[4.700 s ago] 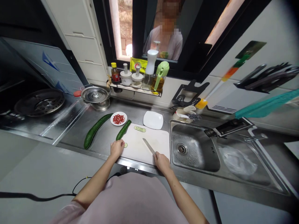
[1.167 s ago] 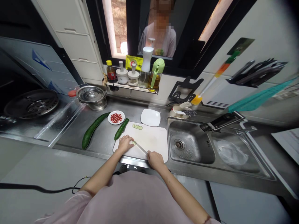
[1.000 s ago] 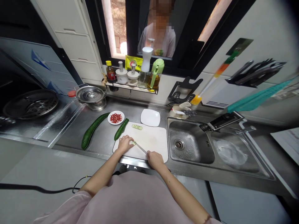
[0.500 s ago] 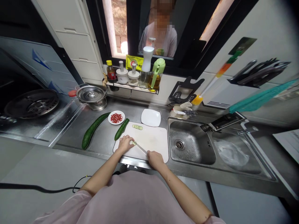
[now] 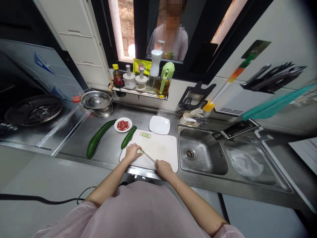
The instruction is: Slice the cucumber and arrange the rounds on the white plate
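On the white cutting board (image 5: 163, 145), my left hand (image 5: 132, 153) is closed on a small piece of cucumber (image 5: 142, 151), mostly covered by the fingers. My right hand (image 5: 163, 169) grips a knife (image 5: 150, 158) by its handle, with the blade reaching left to the cucumber piece. Several thin cucumber slices (image 5: 145, 135) lie in an overlapping row near the board's far edge. A longer cut cucumber (image 5: 128, 137) rests across the board's left edge, beyond my left hand.
A whole cucumber (image 5: 99, 138) lies on the steel counter to the left. Behind the board stand a white plate of chopped red pieces (image 5: 123, 125) and a square white plate (image 5: 159, 125). The sink (image 5: 203, 152) adjoins the board's right side; a condiment shelf (image 5: 141, 93) hangs behind.
Both hands stay nearly in place. The cucumber piece and blade at my left fingertips have shifted only very slightly.
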Available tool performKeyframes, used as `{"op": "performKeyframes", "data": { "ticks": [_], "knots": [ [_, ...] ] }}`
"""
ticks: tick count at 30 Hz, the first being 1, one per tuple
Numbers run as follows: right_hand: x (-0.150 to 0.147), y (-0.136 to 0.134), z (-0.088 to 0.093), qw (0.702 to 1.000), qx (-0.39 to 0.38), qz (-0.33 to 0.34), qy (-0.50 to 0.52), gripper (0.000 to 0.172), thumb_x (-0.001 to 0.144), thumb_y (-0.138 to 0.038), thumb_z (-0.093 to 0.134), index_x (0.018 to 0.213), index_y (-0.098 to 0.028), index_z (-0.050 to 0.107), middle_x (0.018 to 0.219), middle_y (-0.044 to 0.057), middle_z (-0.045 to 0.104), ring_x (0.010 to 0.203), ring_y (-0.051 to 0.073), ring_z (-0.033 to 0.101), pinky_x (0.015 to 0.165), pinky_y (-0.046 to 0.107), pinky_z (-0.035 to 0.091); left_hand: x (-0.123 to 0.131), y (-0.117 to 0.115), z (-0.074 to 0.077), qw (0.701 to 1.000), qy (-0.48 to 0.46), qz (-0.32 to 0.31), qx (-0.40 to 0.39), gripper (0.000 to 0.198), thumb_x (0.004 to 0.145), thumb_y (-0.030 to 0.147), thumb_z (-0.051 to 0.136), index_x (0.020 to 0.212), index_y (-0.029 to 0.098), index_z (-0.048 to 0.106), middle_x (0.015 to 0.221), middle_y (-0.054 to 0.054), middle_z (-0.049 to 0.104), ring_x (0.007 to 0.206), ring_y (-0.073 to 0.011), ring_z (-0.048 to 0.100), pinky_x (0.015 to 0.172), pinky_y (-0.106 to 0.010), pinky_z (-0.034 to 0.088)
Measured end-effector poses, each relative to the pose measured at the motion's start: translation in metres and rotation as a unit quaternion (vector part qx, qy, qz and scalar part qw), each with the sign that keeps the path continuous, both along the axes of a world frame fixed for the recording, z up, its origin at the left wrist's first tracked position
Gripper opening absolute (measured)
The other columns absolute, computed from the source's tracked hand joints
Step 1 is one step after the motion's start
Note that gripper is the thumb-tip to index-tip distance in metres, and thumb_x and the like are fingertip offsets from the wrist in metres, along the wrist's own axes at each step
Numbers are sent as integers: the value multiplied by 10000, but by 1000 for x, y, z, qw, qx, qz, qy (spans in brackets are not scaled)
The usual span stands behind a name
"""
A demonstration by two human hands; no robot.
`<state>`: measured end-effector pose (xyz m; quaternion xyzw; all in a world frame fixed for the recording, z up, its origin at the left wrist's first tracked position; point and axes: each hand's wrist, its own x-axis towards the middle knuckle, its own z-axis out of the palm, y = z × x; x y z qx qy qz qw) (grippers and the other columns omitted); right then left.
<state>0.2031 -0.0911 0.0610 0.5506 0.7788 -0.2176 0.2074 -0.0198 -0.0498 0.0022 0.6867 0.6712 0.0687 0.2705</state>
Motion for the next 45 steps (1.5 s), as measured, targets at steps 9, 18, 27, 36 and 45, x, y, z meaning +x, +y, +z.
{"op": "performKeyframes", "data": {
  "ticks": [9,18,27,36,45],
  "knots": [
    [1,-1,1,1000,4,5,-4,300,904,-107,382,1102,-145,603,983,157,689,963,229,657,748,292,439,2,2,-2,1000,8,8,-9,270,798,412,644,1035,293,694,1092,-57,601,1100,-263,494,937,-386,327],
    [7,-4,0,1000,2,5,-9,290,903,-115,393,1104,-150,599,987,151,690,965,225,656,756,289,436,2,0,-4,1000,7,14,8,256,798,418,646,1013,289,700,1073,-56,601,1089,-260,499,928,-381,332],
    [15,-9,-1,1000,-6,-9,-10,307,932,-155,362,1126,-159,600,1003,158,691,982,227,655,773,301,440,3,-1,-1,1000,13,10,1,270,801,412,638,1032,285,697,1081,-61,601,1096,-263,495,931,-384,326],
    [26,-14,-5,1000,-14,-3,-18,324,953,-205,341,1150,-163,594,1016,156,692,981,244,657,764,311,446,4,-1,-1,1000,15,16,-5,266,791,372,646,1037,283,693,1098,-56,596,1101,-257,488,946,-382,313],
    [33,-17,-4,1000,-2,-12,-13,307,963,-264,358,1127,-172,601,1022,157,694,996,246,649,778,305,428,5,-1,0,1000,12,16,-4,270,798,382,634,1041,280,691,1103,-61,600,1106,-262,486,949,-388,310]
  ]
}}
